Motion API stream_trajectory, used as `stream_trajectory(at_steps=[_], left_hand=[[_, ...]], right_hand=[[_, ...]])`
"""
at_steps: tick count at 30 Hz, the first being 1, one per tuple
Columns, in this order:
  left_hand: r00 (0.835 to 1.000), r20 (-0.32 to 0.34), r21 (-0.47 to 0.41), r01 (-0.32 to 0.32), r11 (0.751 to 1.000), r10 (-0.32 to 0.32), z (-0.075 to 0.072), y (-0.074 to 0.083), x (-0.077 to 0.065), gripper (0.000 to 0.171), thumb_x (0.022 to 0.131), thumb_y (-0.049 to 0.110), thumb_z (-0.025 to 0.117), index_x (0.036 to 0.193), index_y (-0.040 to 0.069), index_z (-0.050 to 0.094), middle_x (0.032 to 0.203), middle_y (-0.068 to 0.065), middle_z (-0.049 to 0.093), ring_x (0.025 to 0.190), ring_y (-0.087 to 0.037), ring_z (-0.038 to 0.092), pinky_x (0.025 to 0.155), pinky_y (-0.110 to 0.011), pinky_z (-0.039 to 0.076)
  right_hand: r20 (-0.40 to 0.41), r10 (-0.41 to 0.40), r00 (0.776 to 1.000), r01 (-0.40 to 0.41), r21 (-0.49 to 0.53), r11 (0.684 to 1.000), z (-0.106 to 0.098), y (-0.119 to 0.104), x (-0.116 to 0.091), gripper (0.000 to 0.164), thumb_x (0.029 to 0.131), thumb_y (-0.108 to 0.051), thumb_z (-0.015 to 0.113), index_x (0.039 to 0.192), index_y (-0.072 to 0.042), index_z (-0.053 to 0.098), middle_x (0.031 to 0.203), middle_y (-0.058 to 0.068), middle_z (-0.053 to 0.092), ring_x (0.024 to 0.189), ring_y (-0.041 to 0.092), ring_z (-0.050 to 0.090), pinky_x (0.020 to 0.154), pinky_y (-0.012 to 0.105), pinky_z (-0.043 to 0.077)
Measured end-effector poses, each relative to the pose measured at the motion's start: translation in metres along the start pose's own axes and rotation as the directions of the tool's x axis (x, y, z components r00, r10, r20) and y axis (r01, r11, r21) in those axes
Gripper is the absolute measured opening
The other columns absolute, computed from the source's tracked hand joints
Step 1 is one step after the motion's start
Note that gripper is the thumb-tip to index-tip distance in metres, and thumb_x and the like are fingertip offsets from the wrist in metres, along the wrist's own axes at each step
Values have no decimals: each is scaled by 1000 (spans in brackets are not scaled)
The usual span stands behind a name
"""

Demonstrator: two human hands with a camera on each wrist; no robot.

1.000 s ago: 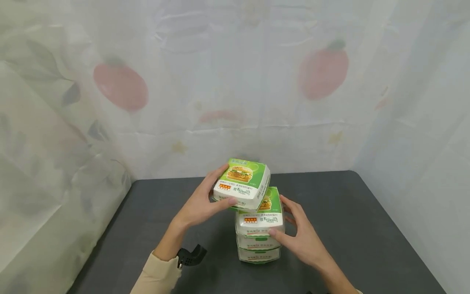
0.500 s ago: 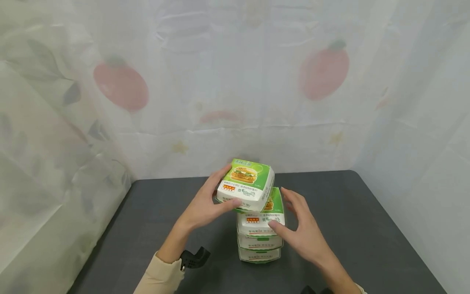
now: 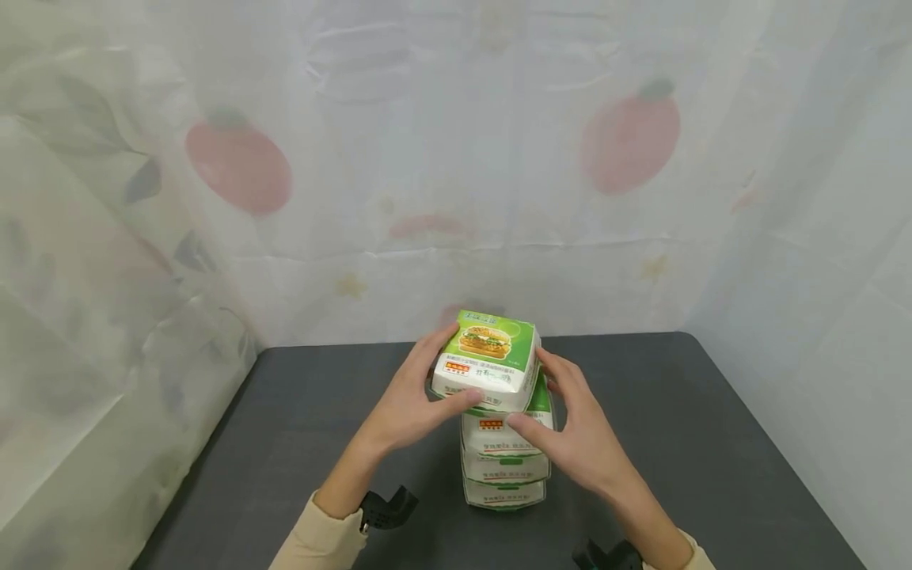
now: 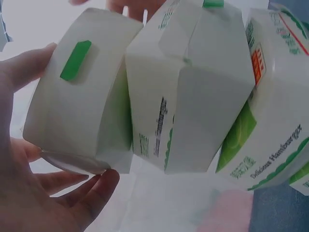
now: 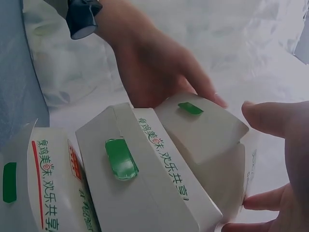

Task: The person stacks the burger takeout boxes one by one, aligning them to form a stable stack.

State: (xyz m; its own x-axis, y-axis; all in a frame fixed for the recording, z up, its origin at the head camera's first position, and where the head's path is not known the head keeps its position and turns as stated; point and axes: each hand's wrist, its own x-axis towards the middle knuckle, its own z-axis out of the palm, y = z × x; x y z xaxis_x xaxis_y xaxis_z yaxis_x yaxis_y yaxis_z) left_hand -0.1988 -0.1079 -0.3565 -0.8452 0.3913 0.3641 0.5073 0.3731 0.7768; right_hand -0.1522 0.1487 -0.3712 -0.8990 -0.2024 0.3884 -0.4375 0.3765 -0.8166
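My left hand (image 3: 409,404) grips a green and white hamburger box (image 3: 484,358) with a burger picture on its lid, thumb along the front and fingers on the far left side. The box is tilted above a stack of similar boxes (image 3: 504,467), overlapping the top one in the head view. The right hand (image 3: 584,435) is spread at its right side: fingers reach the box's edge, while the thumb (image 5: 265,116) stands just off its corner. In the left wrist view, my left fingers (image 4: 104,188) bend round the held box (image 4: 72,101), which shows a green tab.
The stack stands on a dark table (image 3: 321,396) with a rounded far corner. A pale curtain (image 3: 456,158) with faded fruit prints hangs behind it, and more sheeting (image 3: 93,317) closes off the left side. Black wrist devices (image 3: 388,507) show on both forearms.
My left hand has carried the held box rightward, further over the stack. My right hand has moved from the stack's top box up to the held box's right edge.
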Motion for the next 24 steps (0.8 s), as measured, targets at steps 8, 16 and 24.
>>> stream_trajectory(at_steps=[8,16,24], left_hand=[[999,-23,-3,-42,999,42,5,4,-3,80,92,31,78,159,25,35,154,1,39,124,-17,48,97,-45,48],[998,-45,-36,-52,998,50,11,9,-8,75,92,27,78,157,25,40,153,1,40,134,-18,43,97,-46,50],[997,-61,-65,-58,996,54,13,13,-11,71,93,26,77,155,24,43,155,-1,37,136,-22,43,99,-44,50]], right_hand=[[8,-31,999,30,53,998,-3,8,3,79,96,-23,73,161,-18,29,155,6,36,140,29,40,108,59,38],[20,-56,998,53,107,993,-13,14,3,71,100,-16,65,161,-18,30,155,6,37,141,33,38,108,63,36],[33,-72,997,68,117,991,-20,19,3,67,101,-12,61,160,-20,31,157,5,36,142,31,37,107,64,34]])
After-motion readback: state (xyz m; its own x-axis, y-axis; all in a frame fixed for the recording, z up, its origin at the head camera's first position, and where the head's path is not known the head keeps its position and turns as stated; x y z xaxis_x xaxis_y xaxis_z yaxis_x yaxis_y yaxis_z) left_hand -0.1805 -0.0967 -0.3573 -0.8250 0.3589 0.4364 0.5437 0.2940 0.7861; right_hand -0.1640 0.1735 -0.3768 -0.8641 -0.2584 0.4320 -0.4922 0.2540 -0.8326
